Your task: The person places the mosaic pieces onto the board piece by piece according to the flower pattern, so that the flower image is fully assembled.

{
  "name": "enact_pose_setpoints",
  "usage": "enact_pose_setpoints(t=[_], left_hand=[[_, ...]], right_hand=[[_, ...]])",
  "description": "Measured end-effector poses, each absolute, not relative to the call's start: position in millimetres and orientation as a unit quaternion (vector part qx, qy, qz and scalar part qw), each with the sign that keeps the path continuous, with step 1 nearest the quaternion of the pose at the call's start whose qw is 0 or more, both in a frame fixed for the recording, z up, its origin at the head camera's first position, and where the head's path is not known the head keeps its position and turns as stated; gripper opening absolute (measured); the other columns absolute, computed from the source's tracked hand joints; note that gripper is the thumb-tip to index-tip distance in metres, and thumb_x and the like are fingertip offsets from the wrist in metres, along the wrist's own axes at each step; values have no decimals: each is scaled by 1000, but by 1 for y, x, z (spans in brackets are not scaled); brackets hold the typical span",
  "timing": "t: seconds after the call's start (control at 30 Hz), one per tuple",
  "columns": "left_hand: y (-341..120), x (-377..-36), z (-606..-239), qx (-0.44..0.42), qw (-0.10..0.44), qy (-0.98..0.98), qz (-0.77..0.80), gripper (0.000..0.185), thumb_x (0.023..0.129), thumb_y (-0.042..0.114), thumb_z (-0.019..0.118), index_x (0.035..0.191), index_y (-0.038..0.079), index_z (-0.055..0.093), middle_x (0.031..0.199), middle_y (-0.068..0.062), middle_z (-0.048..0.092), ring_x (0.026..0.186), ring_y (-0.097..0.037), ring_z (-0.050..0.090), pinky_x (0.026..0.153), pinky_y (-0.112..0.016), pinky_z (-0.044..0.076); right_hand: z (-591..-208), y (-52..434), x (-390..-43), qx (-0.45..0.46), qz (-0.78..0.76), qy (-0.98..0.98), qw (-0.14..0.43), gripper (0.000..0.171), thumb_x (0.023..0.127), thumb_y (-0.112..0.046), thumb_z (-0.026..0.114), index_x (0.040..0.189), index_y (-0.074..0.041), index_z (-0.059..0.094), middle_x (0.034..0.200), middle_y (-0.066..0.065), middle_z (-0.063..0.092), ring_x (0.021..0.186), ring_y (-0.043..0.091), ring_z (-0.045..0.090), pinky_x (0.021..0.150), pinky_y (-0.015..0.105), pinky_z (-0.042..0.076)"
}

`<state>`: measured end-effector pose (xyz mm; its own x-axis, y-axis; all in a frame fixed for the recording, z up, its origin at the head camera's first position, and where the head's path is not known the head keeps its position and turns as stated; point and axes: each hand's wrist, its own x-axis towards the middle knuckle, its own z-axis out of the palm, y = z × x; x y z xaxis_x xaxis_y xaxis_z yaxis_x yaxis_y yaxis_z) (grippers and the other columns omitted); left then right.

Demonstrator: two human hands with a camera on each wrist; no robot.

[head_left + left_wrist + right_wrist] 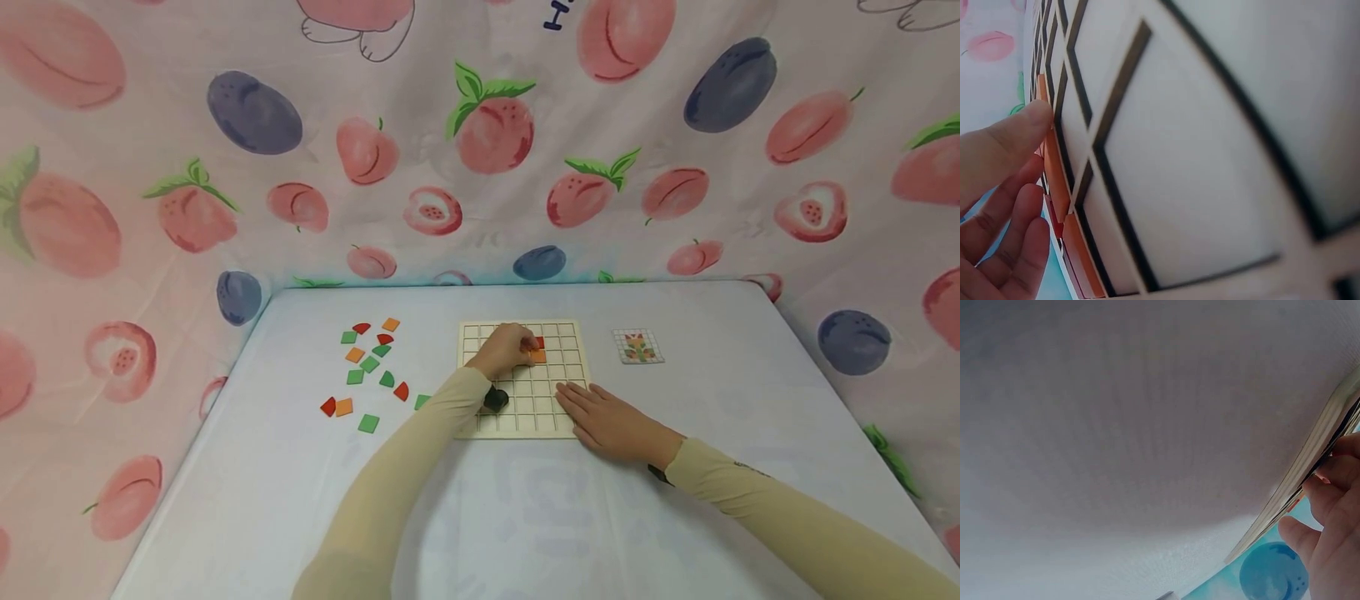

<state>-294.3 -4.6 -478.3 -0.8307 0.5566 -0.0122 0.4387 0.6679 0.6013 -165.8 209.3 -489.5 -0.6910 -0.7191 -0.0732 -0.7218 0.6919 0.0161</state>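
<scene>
A pale square board point(525, 406) with a grid of cells lies on the table. My left hand point(507, 350) reaches over its upper middle, thumb and fingers bent at an orange square tile point(1042, 87) that they appear to pinch. Beside the fingertips lie another orange tile point(538, 357) and a red tile point(539, 342) in the grid. The fingers partly hide these pieces in the left wrist view. My right hand point(611, 421) rests with extended fingers on the board's lower right edge; the right wrist view shows its fingers point(1325, 497) at the board's side.
Loose green, orange and red pieces, among them a green square point(368, 423) and a red quarter-round point(402, 391), are scattered left of the board. To the right lies a small gridded card point(639, 347) with a flower pattern. A fruit-print cloth point(465, 242) hangs behind the white table point(525, 517).
</scene>
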Motion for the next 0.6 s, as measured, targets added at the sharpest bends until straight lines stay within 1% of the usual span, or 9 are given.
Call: enact_pose_setpoints(t=[0.13,0.3,0.4,0.6], left_hand=[[-5,-293,-478,274,97,909,299,22,77,13,77,98,8,71,96,-4,70,90,-17,62,82,-26,49],[-9,-291,-476,269,105,902,320,22,78,13,76,100,9,71,100,-4,70,92,-17,62,83,-26,49],[-14,-292,-477,261,110,898,337,25,80,13,75,104,8,70,103,-4,69,92,-15,62,82,-24,50],[-32,-291,-472,246,137,886,369,32,80,16,75,109,7,69,102,-6,69,91,-16,64,81,-22,51]], right_hand=[[-489,209,-165,-392,20,919,32,55,99,-31,42,145,-1,32,152,13,32,140,29,31,110,49,31],[-486,209,-165,-390,17,920,33,55,99,-30,43,145,-1,33,152,13,32,140,29,32,110,50,31],[-486,209,-165,-390,15,920,36,55,99,-30,42,145,-1,32,152,13,32,140,29,31,110,50,31],[-485,209,-165,-388,11,921,39,56,99,-30,42,145,-1,32,152,13,31,140,29,31,110,50,31]])
